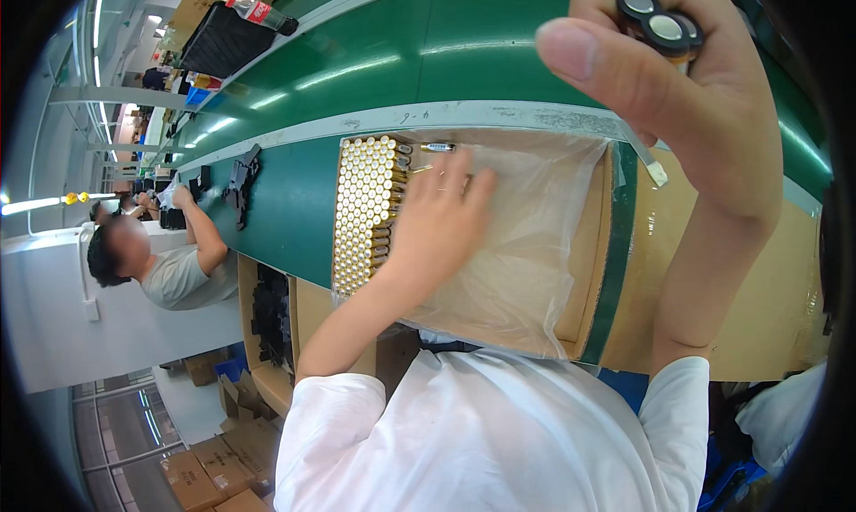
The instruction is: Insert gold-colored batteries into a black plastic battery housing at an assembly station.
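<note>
My right hand (pixel 704 111) is raised high at the upper right, with its fingers closed around a few batteries (pixel 667 31); their round silver ends with black rims face up. My left hand (pixel 441 222) reaches over the lined box, fingers stretched out and slightly smeared by motion. Beside it, at the left end of the cardboard box (pixel 588 245), many batteries (pixel 364 191) stand upright in tight rows, gold-coloured ends up. A loose battery (pixel 437 147) lies on its side just beyond my left fingertips. What is under my left palm is hidden.
Clear plastic film (pixel 535 227) lines the box. Beyond it runs a green conveyor belt (pixel 473 57) with a metal edge. A bottle (pixel 259 15) lies on a black case at the far left. Another person (pixel 169 253) works at left. Cartons (pixel 214 467) stand lower left.
</note>
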{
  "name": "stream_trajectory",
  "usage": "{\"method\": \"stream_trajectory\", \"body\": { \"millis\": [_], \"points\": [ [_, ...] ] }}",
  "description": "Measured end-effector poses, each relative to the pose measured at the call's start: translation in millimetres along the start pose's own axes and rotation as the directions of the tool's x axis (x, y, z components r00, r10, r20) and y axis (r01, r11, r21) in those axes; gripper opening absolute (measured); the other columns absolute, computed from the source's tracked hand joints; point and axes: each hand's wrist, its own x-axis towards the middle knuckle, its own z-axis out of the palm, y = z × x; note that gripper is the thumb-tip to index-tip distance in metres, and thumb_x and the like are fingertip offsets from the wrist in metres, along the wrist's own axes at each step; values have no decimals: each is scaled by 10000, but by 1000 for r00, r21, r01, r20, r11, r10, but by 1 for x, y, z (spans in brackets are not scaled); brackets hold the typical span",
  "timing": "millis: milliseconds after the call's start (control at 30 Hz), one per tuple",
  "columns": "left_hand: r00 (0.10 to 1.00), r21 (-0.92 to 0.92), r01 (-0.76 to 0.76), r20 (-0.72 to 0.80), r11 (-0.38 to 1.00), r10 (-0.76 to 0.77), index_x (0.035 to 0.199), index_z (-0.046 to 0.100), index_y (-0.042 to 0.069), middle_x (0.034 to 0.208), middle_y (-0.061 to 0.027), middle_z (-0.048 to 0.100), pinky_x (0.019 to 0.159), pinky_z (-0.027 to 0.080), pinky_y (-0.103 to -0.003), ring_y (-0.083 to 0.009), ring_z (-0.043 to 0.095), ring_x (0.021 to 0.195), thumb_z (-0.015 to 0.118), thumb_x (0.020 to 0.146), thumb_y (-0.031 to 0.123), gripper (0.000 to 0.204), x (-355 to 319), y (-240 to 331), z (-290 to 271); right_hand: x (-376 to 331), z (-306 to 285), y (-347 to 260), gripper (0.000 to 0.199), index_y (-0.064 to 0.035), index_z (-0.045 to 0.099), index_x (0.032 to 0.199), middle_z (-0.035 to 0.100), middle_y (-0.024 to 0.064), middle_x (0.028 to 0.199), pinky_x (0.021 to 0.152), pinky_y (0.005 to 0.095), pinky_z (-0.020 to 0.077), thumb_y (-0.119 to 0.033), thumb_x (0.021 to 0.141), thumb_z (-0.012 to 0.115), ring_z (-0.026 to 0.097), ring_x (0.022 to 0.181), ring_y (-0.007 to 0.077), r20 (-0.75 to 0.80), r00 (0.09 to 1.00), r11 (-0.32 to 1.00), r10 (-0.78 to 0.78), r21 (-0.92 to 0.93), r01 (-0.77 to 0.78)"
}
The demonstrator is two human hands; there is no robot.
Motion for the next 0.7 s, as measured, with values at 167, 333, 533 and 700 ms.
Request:
{"method": "stream_trajectory", "body": {
  "millis": [167, 333, 533, 700],
  "points": [
    [965, -460, -138, 135, 877, 223, 1485, 507, 43, 1573, -261, 439, 1182, 373, -497, -465, 385, 1493, 715, 918, 393, 698, -5, 39, 5, 1, 10, -6, 217, -105, 571, 832, 462, -44, 655, 500, 198, 280, -213, 965, 703, 333, 527, 50, -33, 998, 997, 56, 56, -54],
    [976, -421, -177, 41, 890, 213, 1503, 490, 44, 1611, -251, 395, 1150, 394, -516, -446, 402, 1466, 660, 944, 452, 713, 1, 50, 8, -1, 14, -9, 205, -99, 580, 834, 463, -41, 651, 499, 199, 285, -204, 964, 700, 334, 522, 51, -36, 995, 993, 92, 80, -89],
    [985, -267, -100, 112, 959, 134, 1336, 564, 43, 1408, -227, 527, 993, 486, -460, -396, 551, 1243, 664, 928, 313, 499, 7, 46, -10, -1, 15, -6, 205, -96, 582, 834, 465, -39, 654, 506, 204, 294, -196, 962, 707, 339, 530, 55, -29, 996, 995, 80, 64, -78],
    [984, -141, 86, 165, 986, -62, 1018, 623, 68, 1037, -143, 659, 847, 530, -399, -298, 638, 939, 677, 864, 157, 185, 1, 15, -17, 1, 17, -4, 205, -94, 583, 833, 469, -37, 663, 514, 208, 300, -189, 960, 713, 342, 539, 59, -9, 999, 997, 53, 48, -53]
  ]
}}
